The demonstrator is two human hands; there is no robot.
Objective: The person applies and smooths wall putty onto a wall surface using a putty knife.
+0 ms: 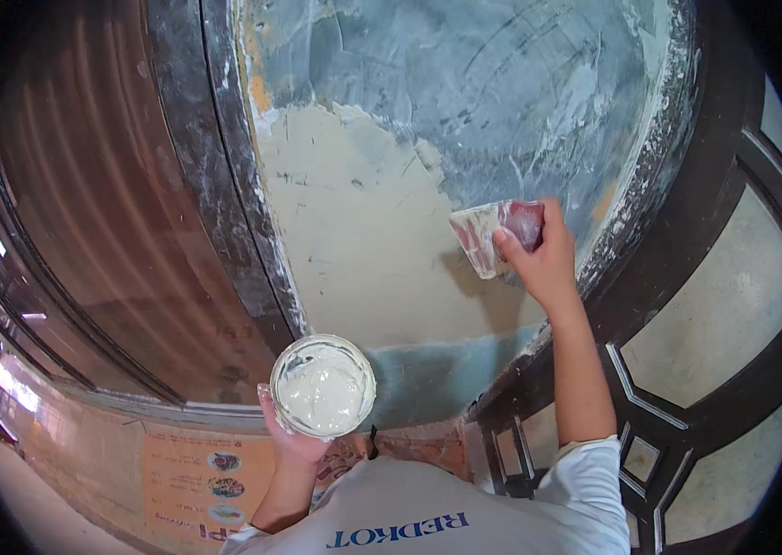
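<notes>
Well, the left hand (pixel 294 447) holds up a round tub (pixel 322 339) from below and from its left side. The open top faces up, likely so the white paste (pixel 326 388) inside does not spill. The tub is low down, close to the person's shirt (pixel 409 504), maybe because that is easy to reach and less tiring. The thumb is at the tub's side; the other fingers are hidden, so I cannot tell if they are spread.

The right hand (pixel 544 264) pinches a flat red scraper (pixel 488 239) between the thumb and the fingers behind it. Its wide, pasty end points left, away from the palm, perhaps to leave that edge free. The scraper is in front of the wall (pixel 539 102), beside the pale coat (pixel 363 222). I cannot tell if it touches.
</notes>
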